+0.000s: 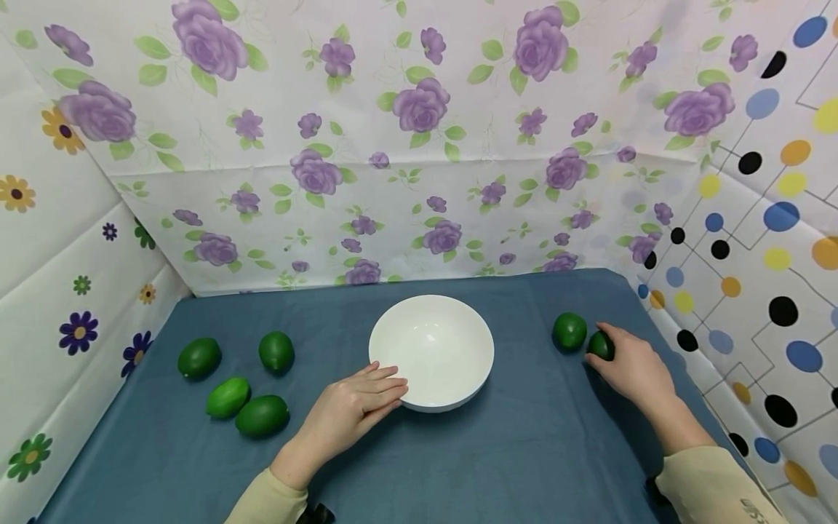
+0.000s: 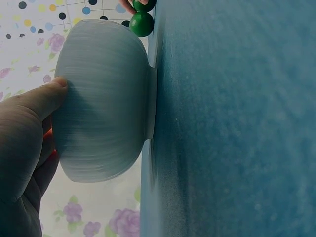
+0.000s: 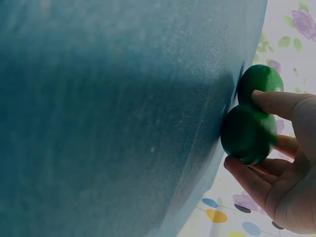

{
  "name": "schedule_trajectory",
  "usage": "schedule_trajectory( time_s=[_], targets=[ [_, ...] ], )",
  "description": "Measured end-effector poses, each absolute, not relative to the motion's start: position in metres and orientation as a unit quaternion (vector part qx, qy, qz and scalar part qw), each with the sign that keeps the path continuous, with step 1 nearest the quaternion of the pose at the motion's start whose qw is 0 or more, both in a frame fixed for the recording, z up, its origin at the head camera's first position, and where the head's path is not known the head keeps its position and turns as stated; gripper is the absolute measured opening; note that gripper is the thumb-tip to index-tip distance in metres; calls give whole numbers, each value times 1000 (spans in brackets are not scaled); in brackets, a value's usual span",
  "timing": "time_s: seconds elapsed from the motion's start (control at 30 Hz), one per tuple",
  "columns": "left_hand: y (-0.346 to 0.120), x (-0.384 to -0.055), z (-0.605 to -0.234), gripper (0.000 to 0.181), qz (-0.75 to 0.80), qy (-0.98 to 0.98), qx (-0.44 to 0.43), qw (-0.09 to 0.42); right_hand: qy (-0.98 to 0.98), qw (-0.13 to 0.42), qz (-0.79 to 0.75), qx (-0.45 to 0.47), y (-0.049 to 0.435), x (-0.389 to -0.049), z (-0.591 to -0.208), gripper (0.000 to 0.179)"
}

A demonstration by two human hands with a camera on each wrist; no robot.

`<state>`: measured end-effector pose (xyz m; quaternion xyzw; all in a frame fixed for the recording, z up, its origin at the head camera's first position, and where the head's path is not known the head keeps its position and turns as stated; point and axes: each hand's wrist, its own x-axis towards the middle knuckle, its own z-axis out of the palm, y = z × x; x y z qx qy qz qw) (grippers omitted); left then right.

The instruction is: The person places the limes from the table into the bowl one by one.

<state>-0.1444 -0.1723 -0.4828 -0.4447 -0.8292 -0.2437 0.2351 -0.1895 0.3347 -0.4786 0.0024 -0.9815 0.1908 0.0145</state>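
A white bowl (image 1: pixel 432 349) stands upright at the middle of the table. My left hand (image 1: pixel 347 407) grips its near left rim; in the left wrist view the thumb (image 2: pixel 54 91) presses the bowl's outer wall and the other fingers go behind the rim. At the right, my right hand (image 1: pixel 635 367) holds a dark green lime (image 1: pixel 600 346) between thumb and fingers. That lime is low at the cloth in the right wrist view; whether it touches the cloth I cannot tell. Just left of it and beyond lies another green lime (image 1: pixel 569 332).
Several more limes lie on the left of the table: one far left (image 1: pixel 199 358), one behind (image 1: pixel 276 352), a lighter one (image 1: pixel 228 397) and a nearer one (image 1: pixel 262 416). A blue cloth (image 1: pixel 497 466) covers the table. Patterned sheets (image 1: pixel 366 145) rise at the back and sides.
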Motion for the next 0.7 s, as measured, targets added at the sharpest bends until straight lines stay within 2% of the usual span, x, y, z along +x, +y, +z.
schedule_trajectory(
  time_s=[0.7],
  targets=[
    [-171, -144, -481, 40, -247, -828, -445, 234, -980, 31, 197, -16, 339, -178, -473, 77]
  ],
)
